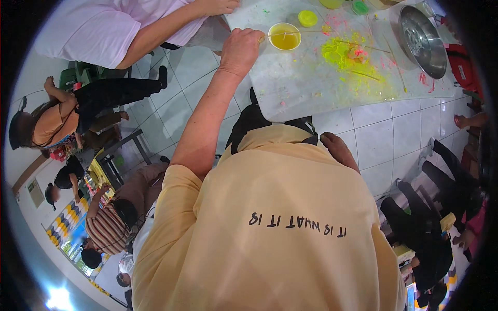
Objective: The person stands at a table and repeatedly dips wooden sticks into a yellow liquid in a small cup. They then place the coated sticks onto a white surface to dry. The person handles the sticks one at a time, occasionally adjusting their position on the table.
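Note:
My left hand [241,47] reaches over the table's near left side, its fingers closed in a pinch on a thin wooden stick [311,31]. The stick lies level across a small round cup [285,44] holding yellow liquid. Low by my right side, beyond the shirt's edge, is my right hand [337,147], away from the table. Its fingers are mostly hidden, so their state does not show. Right of the cup, bright yellow-green powder or paste [342,52] with pink bits is smeared on the white table [290,85].
A large steel basin [423,41] stands at the table's right end. A yellow lid [307,18] and a green tub [360,7] sit at the far side. Loose sticks [397,65] lie near the smears. Another person's arm [161,33] rests at the left; several people are around.

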A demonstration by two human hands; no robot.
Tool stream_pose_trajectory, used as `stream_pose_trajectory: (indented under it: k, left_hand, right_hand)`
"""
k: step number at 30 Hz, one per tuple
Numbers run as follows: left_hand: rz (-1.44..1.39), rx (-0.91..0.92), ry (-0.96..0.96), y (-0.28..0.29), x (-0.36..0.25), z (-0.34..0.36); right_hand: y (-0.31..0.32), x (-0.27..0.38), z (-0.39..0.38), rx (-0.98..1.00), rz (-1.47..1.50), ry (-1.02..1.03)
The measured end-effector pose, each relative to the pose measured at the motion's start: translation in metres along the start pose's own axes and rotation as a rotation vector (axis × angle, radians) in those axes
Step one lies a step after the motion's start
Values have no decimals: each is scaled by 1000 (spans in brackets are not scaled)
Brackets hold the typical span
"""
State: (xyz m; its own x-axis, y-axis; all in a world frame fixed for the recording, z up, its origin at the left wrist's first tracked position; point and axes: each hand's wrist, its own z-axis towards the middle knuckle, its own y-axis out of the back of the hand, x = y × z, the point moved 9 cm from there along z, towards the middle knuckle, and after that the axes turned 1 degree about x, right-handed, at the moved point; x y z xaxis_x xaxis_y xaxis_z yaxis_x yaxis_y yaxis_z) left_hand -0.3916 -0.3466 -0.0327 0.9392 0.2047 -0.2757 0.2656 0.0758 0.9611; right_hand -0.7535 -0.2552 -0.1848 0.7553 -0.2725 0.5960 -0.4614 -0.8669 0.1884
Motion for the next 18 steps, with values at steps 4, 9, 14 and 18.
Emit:
stream_pose_trajectory:
  k: [4, 9, 14, 18]
  left_hand:
    - [-20, -49, -25, 10, -3, -2]
    - [-39, -98, -49, 17, -4, -4]
    - [-49, -86, -44, 17, -5, -1]
    - [-50, -98, -36, 19, -3, 0]
  right_hand:
    - [2, 8, 0, -4, -50, 33]
    - [11, 26, -1, -58, -91, 101]
    - [20, 47, -3, -75, -132, 104]
    - [32, 69, -5, -147, -153, 156]
